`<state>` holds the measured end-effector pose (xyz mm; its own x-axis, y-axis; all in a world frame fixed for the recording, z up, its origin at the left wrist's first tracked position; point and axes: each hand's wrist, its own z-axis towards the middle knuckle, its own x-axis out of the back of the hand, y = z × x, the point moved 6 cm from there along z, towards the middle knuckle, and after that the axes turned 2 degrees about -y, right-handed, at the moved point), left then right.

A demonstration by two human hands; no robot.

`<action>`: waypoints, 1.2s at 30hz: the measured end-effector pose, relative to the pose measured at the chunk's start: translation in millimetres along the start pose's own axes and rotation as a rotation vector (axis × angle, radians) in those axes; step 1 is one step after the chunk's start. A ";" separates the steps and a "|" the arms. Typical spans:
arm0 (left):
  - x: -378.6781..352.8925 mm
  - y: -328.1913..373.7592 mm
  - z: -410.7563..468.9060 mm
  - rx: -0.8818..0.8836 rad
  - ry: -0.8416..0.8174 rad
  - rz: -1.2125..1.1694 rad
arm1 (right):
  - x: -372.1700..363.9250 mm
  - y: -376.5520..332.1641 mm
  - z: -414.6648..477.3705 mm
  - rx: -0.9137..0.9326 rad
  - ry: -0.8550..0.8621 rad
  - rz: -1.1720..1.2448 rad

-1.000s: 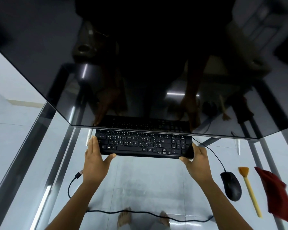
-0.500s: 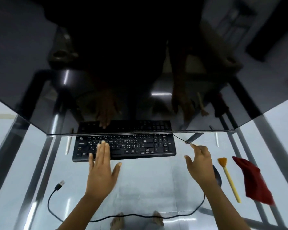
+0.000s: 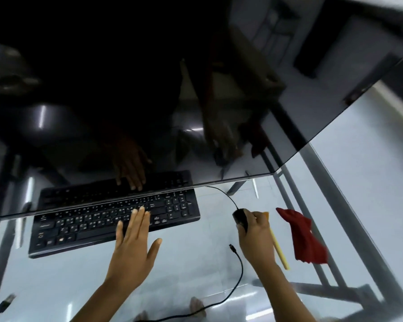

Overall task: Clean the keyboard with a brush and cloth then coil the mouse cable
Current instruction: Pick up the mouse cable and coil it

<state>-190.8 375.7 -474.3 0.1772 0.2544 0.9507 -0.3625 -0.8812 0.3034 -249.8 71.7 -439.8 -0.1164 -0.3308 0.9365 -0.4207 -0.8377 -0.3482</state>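
Observation:
A black keyboard point(image 3: 91, 225) lies on the glass table, its far edge under the dark monitor. My left hand point(image 3: 133, 249) rests flat on its keys with straight fingers. My right hand point(image 3: 257, 237) lies over the black mouse point(image 3: 239, 217), thumb on its left side and fingers curled over it. The mouse cable point(image 3: 226, 196) runs from the mouse towards the monitor. A yellow brush point(image 3: 279, 252) with orange bristles lies just right of that hand, partly hidden by it. Further right is a crumpled red cloth point(image 3: 306, 239).
A large dark monitor point(image 3: 149, 89) leans over the back of the glass table point(image 3: 191, 270). A black cable with a USB plug point(image 3: 231, 247) curves down to the near edge. A second plug point(image 3: 6, 304) lies at the bottom left. Metal frame bars show under the glass.
Both hands have let go of the keyboard's ends. My left hand now lies flat on the keys, and my right hand has moved right onto the mouse. The view has swung right.

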 end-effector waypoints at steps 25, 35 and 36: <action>4.6 -13.6 -3.7 0.019 0.008 -0.008 | 6.6 -12.4 72.1 -0.078 -0.030 -0.036; 28.9 -35.8 -14.2 0.091 0.092 0.026 | -3.6 -66.3 23.8 0.232 0.115 0.008; 31.5 -40.1 -16.0 0.112 0.099 0.015 | -10.0 -79.2 17.8 0.275 0.082 0.013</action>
<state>-185.3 425.5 -455.4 0.0791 0.2745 0.9583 -0.2594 -0.9226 0.2856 -199.3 133.5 -422.4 -0.1972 -0.3156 0.9282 -0.1603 -0.9237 -0.3481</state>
